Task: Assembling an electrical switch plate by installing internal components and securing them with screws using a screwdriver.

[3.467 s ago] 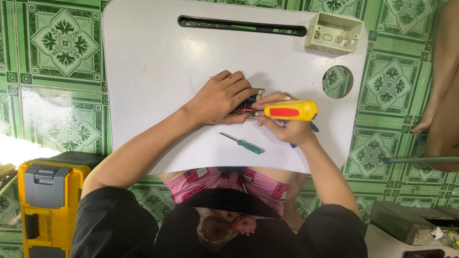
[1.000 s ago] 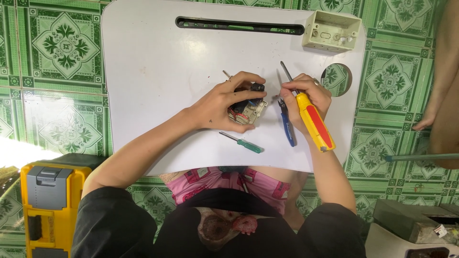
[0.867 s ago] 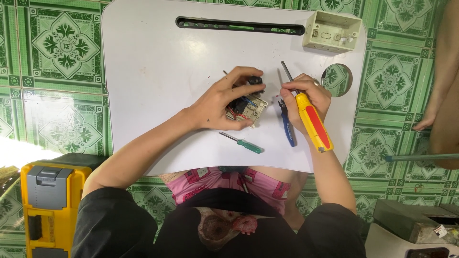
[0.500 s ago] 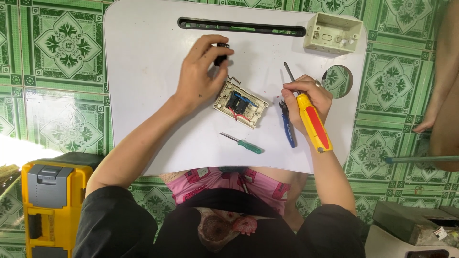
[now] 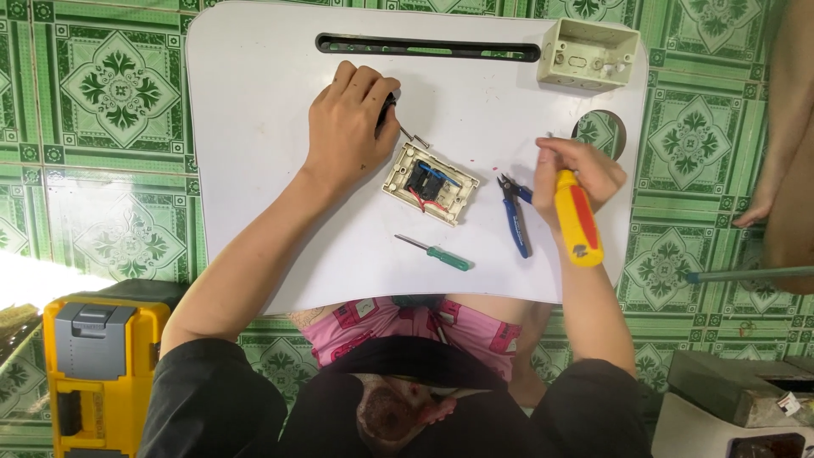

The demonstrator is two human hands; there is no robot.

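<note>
Whereas a second ago it gripped the switch module [image 5: 430, 181], the left hand [image 5: 349, 121] now pinches a small dark part, mostly hidden, near two screws [image 5: 413, 137]. Right hand [image 5: 577, 170] grasps the yellow screwdriver [image 5: 577, 219]. White lap table [image 5: 254, 170], green tiled floor [image 5: 102, 85].

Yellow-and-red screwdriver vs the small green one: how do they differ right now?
The yellow-and-red screwdriver has a thick two-colour handle and is held in the right hand; the green screwdriver is slim, with a thin bare shaft, and lies untouched on the white table. The yellow one's handle points towards the person; the green one lies nearly crosswise. Both are hand screwdrivers over the same table.
</note>
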